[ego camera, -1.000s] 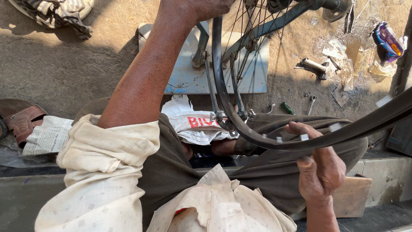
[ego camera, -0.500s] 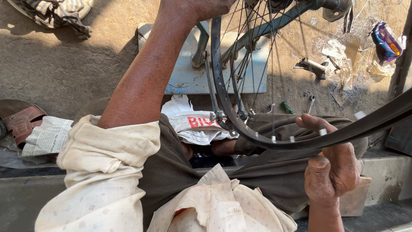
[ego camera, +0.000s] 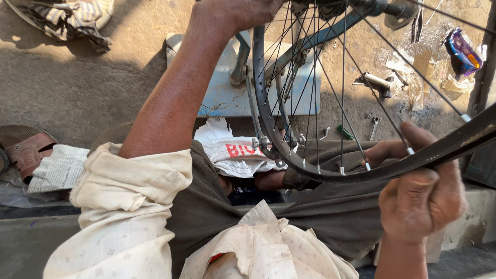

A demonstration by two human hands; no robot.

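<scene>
A spoked bicycle wheel (ego camera: 289, 160) with a dark rim stands over my lap, still mounted in a bicycle frame (ego camera: 320, 36). My right hand (ego camera: 421, 194) is closed around the near part of the rim at the lower right, thumb over the top. My left hand (ego camera: 232, 13) reaches up to the top edge of the picture and grips the wheel's far side near the hub; its fingers are cut off by the frame edge. My rolled cream sleeve and dark trousers fill the lower part.
A pale blue metal box (ego camera: 227, 93) lies on the dirt ground behind the wheel. A crumpled white bag with red print (ego camera: 232, 152) sits by my knee. Small tools and bolts (ego camera: 374, 82) are scattered at the right. A brown sandal (ego camera: 26, 152) rests on newspaper at the left.
My right hand has slid to the right along the rim and now grips it more firmly. The view has shifted so more of the spokes show. My left arm stays up.
</scene>
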